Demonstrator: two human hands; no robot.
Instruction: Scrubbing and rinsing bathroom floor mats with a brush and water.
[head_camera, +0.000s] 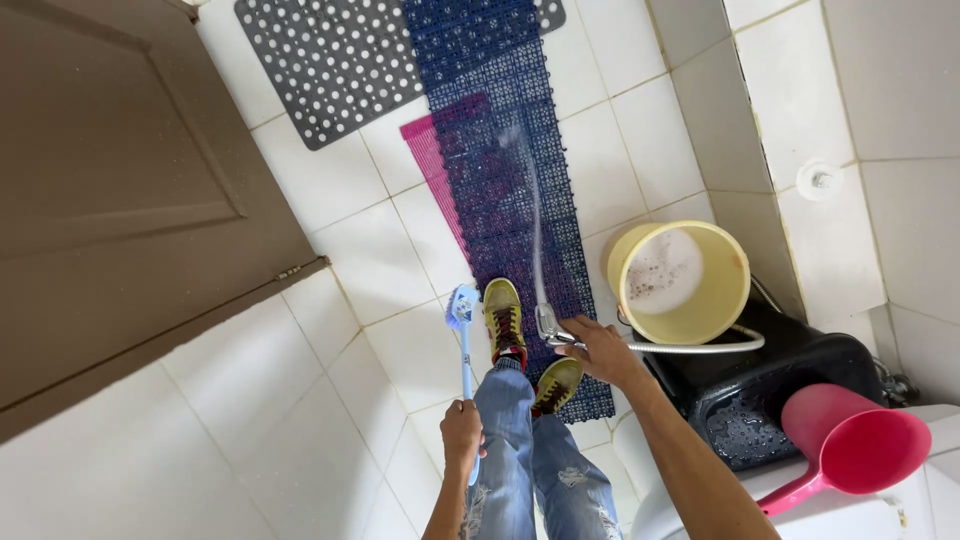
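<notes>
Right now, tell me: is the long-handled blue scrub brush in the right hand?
No, the left hand grips the long-handled blue scrub brush, while the right hand holds the metal spray nozzle.

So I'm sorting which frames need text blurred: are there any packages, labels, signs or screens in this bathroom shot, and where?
None in view. The left hand holds a blue brush, the right hand a spray nozzle; the cream bucket, pink scoop and mats show no label.
</notes>
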